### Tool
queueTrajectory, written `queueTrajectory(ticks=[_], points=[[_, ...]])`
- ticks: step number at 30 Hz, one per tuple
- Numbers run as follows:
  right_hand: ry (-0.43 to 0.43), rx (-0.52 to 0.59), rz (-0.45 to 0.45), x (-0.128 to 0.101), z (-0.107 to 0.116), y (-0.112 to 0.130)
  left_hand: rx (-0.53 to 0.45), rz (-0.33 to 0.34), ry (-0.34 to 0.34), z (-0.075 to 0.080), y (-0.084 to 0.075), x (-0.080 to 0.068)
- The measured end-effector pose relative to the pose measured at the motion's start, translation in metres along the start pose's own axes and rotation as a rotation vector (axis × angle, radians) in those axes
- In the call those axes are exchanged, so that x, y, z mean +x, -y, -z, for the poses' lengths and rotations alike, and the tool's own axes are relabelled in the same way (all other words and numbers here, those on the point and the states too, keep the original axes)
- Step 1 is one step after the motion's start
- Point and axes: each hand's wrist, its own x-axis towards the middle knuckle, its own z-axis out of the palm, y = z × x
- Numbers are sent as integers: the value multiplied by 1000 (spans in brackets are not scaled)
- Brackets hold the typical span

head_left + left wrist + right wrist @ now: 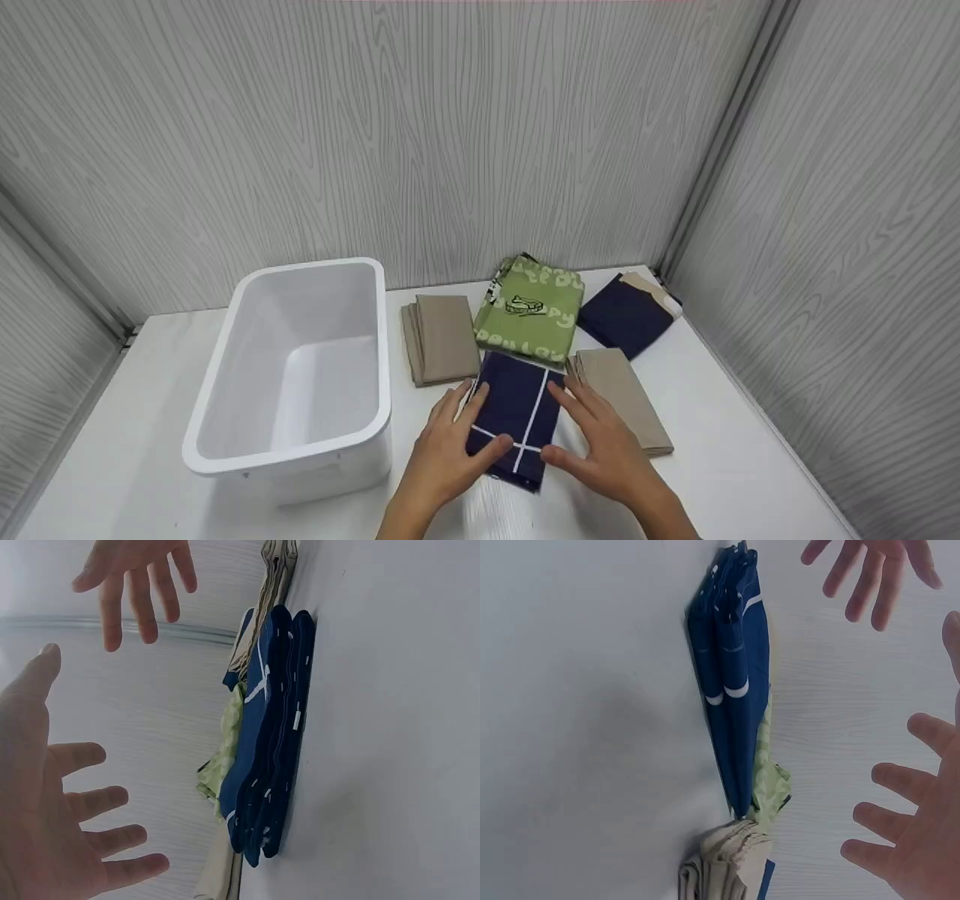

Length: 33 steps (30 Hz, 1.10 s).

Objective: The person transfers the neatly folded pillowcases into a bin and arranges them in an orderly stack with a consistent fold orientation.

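Both hands hovered spread over the navy folded cloth [516,420].
Left hand [448,450] and right hand [604,450] held nothing, grip wide; the cloth lay on the counter [720,480] at 3 o'clock of the white bin [300,375]; we judged an uneven grab could unfold its layers.

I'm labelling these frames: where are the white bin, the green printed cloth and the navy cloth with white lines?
white bin [225,352], head view, left rim.
green printed cloth [531,311], head view, middle of its top face.
navy cloth with white lines [511,401], head view, bare patch between the hands.

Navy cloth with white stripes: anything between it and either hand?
Nothing visible. Both wrist views show open air between the left hand, the right hand and the folded navy cloth; the green cloth lies behind it.
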Motion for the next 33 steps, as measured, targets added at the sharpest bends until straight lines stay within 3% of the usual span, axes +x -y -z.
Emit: queueTrajectory(ticks=[7, 14, 23, 29, 33], points=[[27, 73, -30, -3, -20, 7, -46, 72, -22, -7, 13, -7], [32, 173, -78, 1, -37, 11, -94, 136, -43, -2, 21, -7], [-8, 256, -110, 0, -47, 11, -160, 136, -26, -2, 19, 0], [-82, 311, -135, -3, -53, 5, -228, 123, -27, -8, 24, 1], [-87, 424, -209, -6, -57, 3, -284, 121, -35, -12, 29, 3]])
